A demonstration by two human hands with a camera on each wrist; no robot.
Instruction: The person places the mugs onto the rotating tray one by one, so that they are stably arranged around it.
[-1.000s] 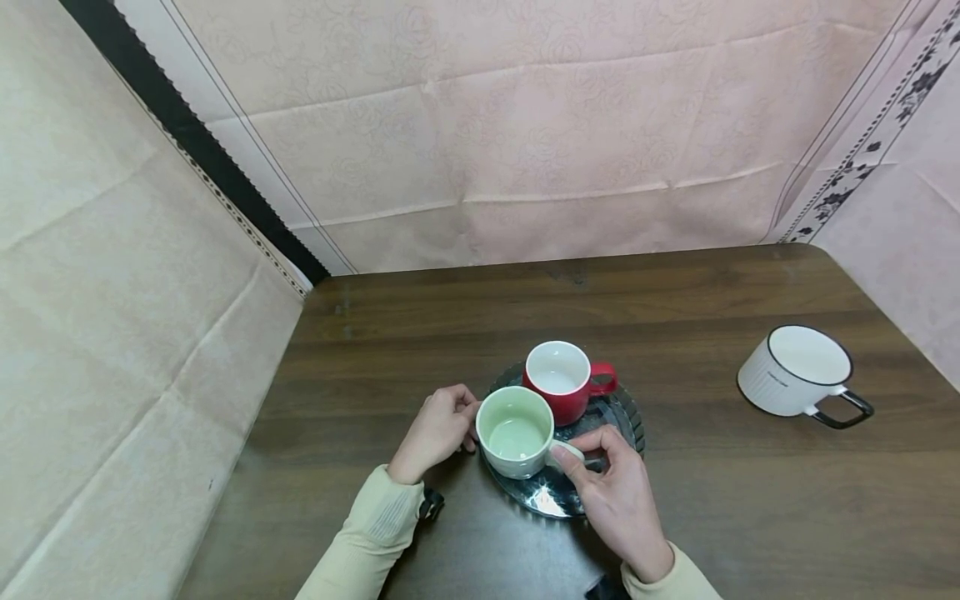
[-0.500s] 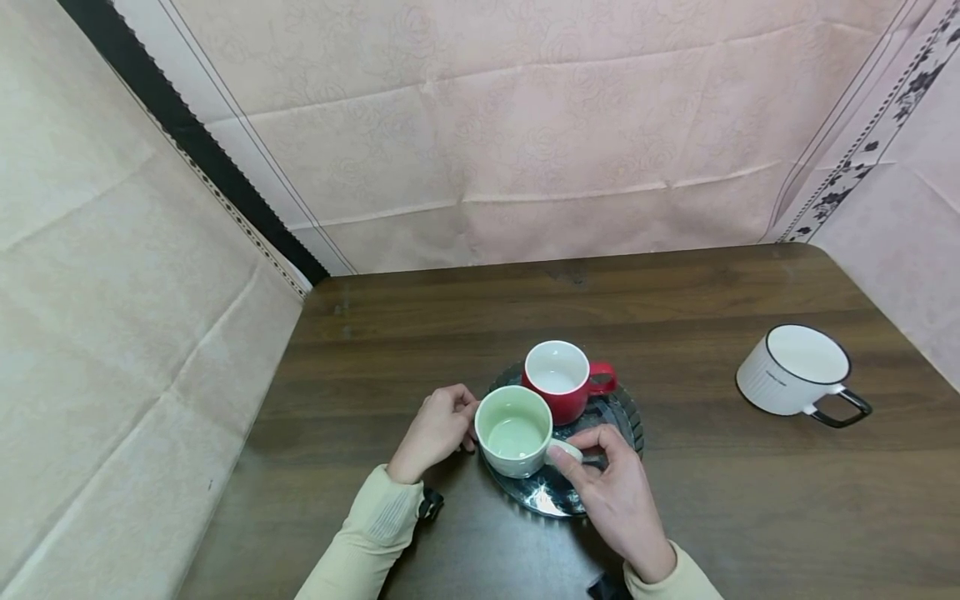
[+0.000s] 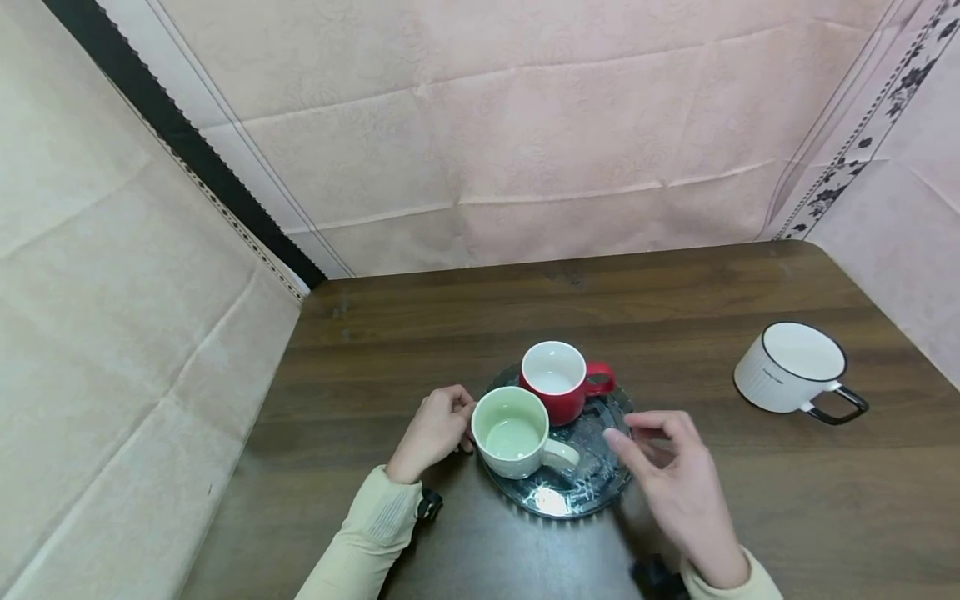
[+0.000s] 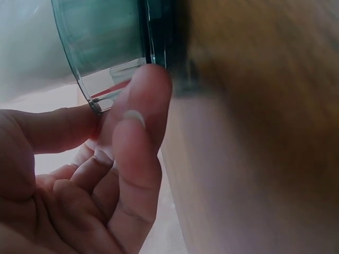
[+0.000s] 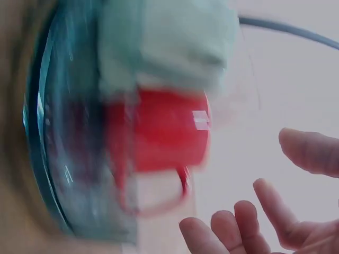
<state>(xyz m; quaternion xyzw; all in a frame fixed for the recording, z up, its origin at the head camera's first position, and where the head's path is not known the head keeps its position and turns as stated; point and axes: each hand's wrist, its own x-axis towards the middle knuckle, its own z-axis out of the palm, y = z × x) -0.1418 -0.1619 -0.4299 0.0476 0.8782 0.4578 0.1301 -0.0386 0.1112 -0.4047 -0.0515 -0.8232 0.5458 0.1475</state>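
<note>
A round glass plate carries a pale green cup at its left and a red cup behind it. My left hand pinches the plate's left rim, beside the green cup; in the left wrist view the thumb and finger close on the glass edge. Over the plate's right edge is my right hand, fingers apart and holding nothing, a short way from the green cup's handle. The right wrist view shows the red cup blurred, with the open fingers away from it.
A white enamel mug with a black rim and black handle stands at the right of the brown wooden table. Pale patterned cloths hang behind the table and at both sides.
My right hand has let go of the green cup's handle and moved right. My left hand has stayed at the plate's rim. The cups and plate look unmoved, with a slight shift of view.
</note>
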